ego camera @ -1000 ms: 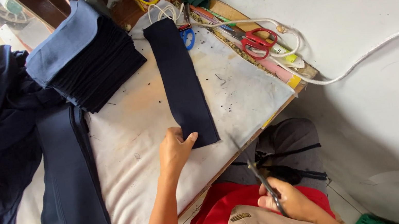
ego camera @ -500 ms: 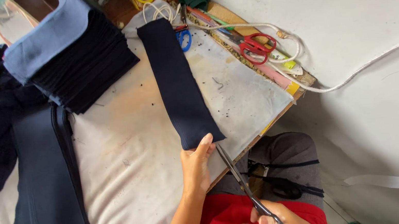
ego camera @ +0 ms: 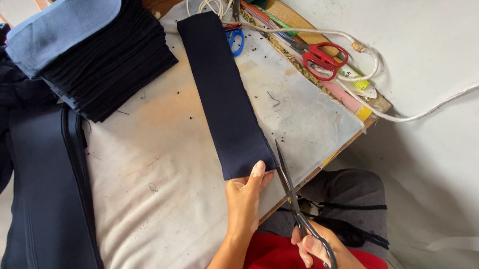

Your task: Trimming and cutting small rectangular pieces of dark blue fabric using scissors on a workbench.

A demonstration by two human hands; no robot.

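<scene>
Scissors at the near end of a navy strip.

Right hand [ego camera: 325,253] is clamped around the handles of dark scissors [ego camera: 296,201], blades up beside the strip's corner — left hand [ego camera: 247,189] presses flat on the navy fabric strip [ego camera: 224,93], which lies lengthwise on the desk [ego camera: 153,184]. Farther off: a stack of folded navy pieces [ego camera: 97,54] and red-handled scissors [ego camera: 322,57].

So there's a long navy fabric strip [ego camera: 224,93] lying flat on the pale, stained surface [ego camera: 150,166], running lengthwise away from the person, its near end just at the surface's front edge. The dark metal scissors [ego camera: 293,198] point up along its right side, tips right next to that near corner.
</scene>
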